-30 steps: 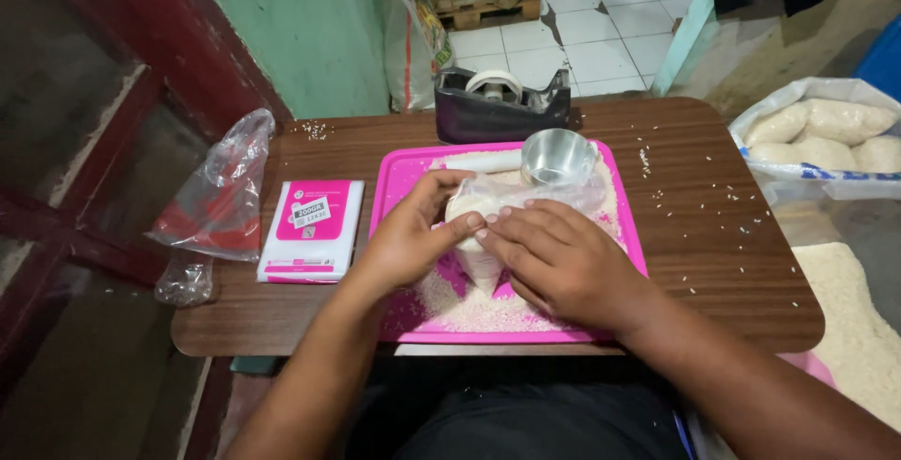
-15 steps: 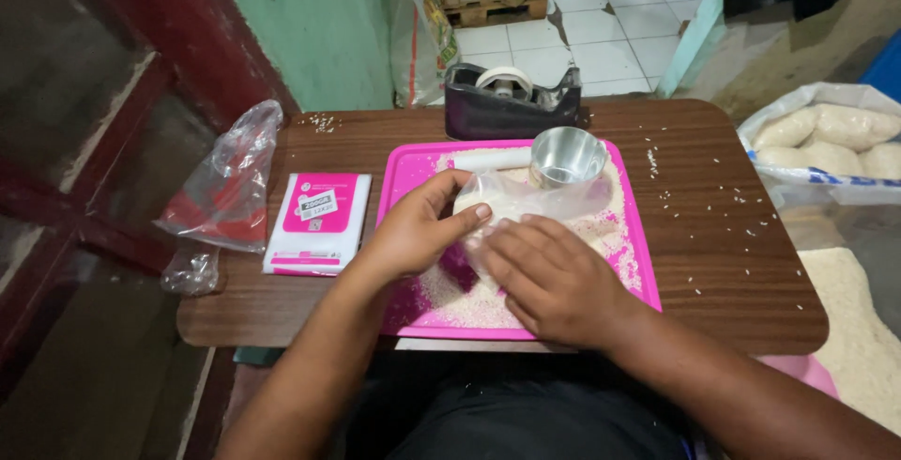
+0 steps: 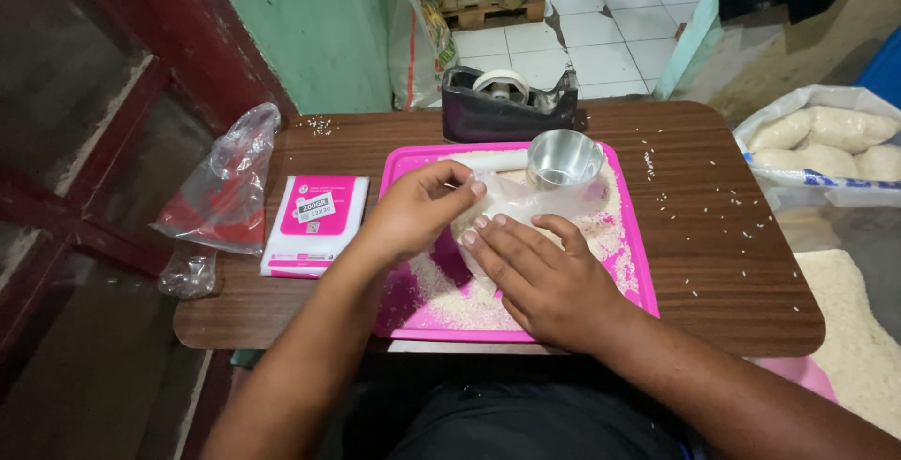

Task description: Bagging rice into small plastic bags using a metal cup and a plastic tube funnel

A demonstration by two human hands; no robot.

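Left hand [image 3: 413, 211] pinching clear bag [image 3: 511, 205] of rice, right hand [image 3: 544, 277] flat on it, pink tray [image 3: 638, 272], metal cup [image 3: 563, 158] behind

We've got the tray [image 3: 638, 263] at desk [image 3: 732, 235] ctr, rice [image 3: 450, 296] spread in it. Metal cup [image 3: 563, 158] sits in the tray at 12, w/ the clear bag [image 3: 526, 202] just under it. Tape dispenser [image 3: 509, 103] is behind the tray, 12 o'clock. Flat packet [image 3: 315, 223] lies at 9, crumpled plastic bags [image 3: 225, 188] beyond it at the desk edge. Sack of filled bags [image 3: 826, 141] is off-desk at 2.
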